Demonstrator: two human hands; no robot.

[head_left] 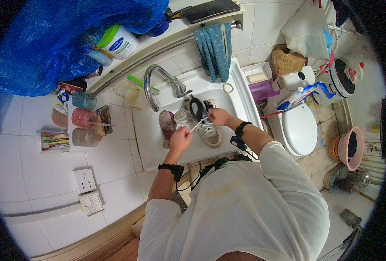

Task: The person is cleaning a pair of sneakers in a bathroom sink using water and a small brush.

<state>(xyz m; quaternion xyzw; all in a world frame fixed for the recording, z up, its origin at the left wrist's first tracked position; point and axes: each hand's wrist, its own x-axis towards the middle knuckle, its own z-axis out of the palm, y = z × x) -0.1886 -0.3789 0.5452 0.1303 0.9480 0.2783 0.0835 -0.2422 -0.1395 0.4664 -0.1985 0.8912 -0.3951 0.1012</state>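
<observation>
While sneakers [211, 138] rest below, left hand [180, 138] and right hand [219, 117] (grips closed) pinch a white lace [196, 126].

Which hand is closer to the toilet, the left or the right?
Right. The right hand is over the sink, left of the toilet; the left hand, also over the sink, is farther left.

Home bathroom: white toilet [299, 132], washbasin [244, 104] with curved chrome faucet [148, 87], toothbrushes [55, 141] in wall holder, hanging blue towel [214, 54], white wall tiles [49, 174].
</observation>
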